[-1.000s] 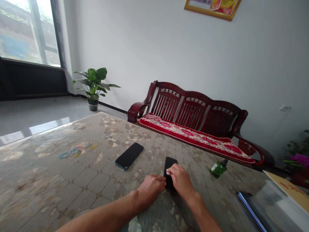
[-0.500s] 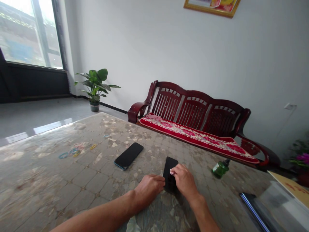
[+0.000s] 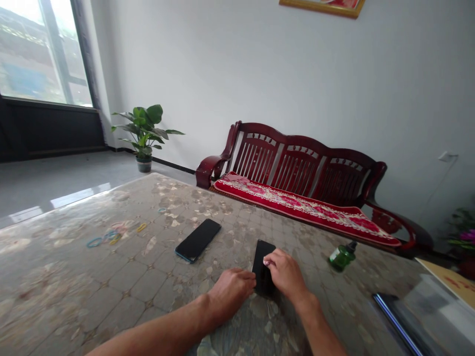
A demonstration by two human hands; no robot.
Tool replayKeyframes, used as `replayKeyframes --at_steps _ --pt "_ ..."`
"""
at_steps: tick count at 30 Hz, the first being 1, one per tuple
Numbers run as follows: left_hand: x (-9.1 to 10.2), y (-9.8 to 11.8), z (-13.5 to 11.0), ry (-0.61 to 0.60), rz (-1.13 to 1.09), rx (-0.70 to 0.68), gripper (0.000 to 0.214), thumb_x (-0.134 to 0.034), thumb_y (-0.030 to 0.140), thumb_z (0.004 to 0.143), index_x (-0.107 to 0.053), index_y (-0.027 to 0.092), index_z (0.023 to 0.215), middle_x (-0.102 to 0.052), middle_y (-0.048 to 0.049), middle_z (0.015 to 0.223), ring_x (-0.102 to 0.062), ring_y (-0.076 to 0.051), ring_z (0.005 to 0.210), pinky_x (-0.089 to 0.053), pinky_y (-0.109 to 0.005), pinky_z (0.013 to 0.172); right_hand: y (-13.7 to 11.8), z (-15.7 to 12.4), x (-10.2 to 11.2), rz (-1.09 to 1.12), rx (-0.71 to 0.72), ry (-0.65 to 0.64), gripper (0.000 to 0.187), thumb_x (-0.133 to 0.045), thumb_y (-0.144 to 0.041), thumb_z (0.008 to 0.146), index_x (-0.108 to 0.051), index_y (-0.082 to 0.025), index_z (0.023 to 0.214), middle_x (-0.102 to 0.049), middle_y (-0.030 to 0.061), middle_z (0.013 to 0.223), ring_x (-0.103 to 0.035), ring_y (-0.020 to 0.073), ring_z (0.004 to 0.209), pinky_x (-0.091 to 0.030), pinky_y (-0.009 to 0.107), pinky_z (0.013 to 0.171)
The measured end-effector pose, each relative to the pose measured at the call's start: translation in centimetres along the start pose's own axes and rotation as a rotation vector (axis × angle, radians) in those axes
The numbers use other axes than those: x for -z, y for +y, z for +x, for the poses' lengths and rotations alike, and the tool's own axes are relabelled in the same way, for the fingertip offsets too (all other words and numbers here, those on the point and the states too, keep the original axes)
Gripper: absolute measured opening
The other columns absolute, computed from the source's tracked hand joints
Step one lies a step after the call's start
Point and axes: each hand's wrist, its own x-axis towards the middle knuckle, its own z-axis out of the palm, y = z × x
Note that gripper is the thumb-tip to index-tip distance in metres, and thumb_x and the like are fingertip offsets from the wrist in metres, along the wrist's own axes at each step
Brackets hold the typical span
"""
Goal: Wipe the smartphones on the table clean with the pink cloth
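Note:
A black phone [image 3: 260, 257] lies on the table in front of me, its dark screen facing up. My left hand [image 3: 233, 291] rests at the phone's left edge with its fingers together, pressed against that side and holding it. Over the screen, my right hand [image 3: 285, 273] is closed in a pinch. A small whitish bit shows at its fingertips, too little to name. To the left lies a second black phone [image 3: 198, 240] with a bluish edge, apart from both hands. A green bottle [image 3: 342, 257] with a black top stands to the right of my right hand.
Several coloured rubber bands [image 3: 111, 237] lie on the patterned table cover [image 3: 137, 277] at the left. A dark flat object with a shiny blue edge [image 3: 395, 316] and a yellowish box [image 3: 445, 284] are at the right. Behind the table stands a wooden bench [image 3: 297, 160].
The view has shifted slightly. Both hands stay at the phone in nearly the same pose, the right one still pinched above the screen.

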Motion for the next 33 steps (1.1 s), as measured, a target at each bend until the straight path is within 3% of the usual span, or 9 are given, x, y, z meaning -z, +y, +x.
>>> replayKeyframes --at_steps 5,13,20,28,33 --pt "0.2 0.1 0.2 -0.004 0.017 -0.016 0.020 -0.048 0.014 0.096 -0.065 0.017 0.087 -0.072 -0.0037 0.099 -0.068 -0.018 0.089 -0.051 -0.026 0.084 -0.7 -0.5 0.9 0.027 0.010 -0.103 0.025 -0.054 -0.011 0.084 -0.073 -0.026 0.079 -0.068 -0.0006 0.085 -0.062 0.0136 0.081 -0.041 0.022 0.072" --pt "0.1 0.0 0.3 -0.021 0.043 -0.027 0.017 -0.052 0.015 0.096 -0.064 0.017 0.084 -0.071 -0.0027 0.095 -0.068 -0.018 0.087 -0.051 -0.026 0.083 -0.4 0.6 -0.6 -0.071 -0.007 0.032 0.028 -0.047 -0.012 0.089 -0.072 -0.025 0.089 -0.068 0.0036 0.093 -0.060 0.0178 0.094 -0.040 0.025 0.083" --pt "-0.3 -0.2 0.2 -0.024 0.052 -0.016 0.018 -0.052 0.016 0.096 -0.065 0.018 0.084 -0.071 -0.0021 0.094 -0.067 -0.017 0.085 -0.050 -0.025 0.082 -0.8 0.2 1.2 0.035 -0.001 -0.193 0.020 -0.057 -0.014 0.082 -0.073 -0.025 0.078 -0.067 -0.0001 0.085 -0.062 0.0134 0.081 -0.040 0.021 0.073" --pt "0.5 0.3 0.3 -0.050 0.093 -0.020 0.017 -0.055 0.016 0.095 -0.063 0.017 0.081 -0.070 -0.0017 0.090 -0.067 -0.018 0.084 -0.050 -0.024 0.077 -0.8 0.9 -0.4 -0.042 -0.001 0.012 0.027 -0.048 -0.012 0.088 -0.072 -0.023 0.088 -0.068 0.0034 0.092 -0.060 0.0177 0.094 -0.040 0.024 0.084" --pt "0.4 0.4 0.3 -0.057 0.113 -0.021 0.017 -0.055 0.016 0.095 -0.062 0.018 0.079 -0.069 -0.0006 0.087 -0.067 -0.017 0.082 -0.050 -0.024 0.075 -1.2 0.7 0.7 0.047 0.045 -0.136 0.025 -0.052 -0.012 0.084 -0.073 -0.025 0.081 -0.068 0.0012 0.088 -0.061 0.0153 0.087 -0.041 0.022 0.078"
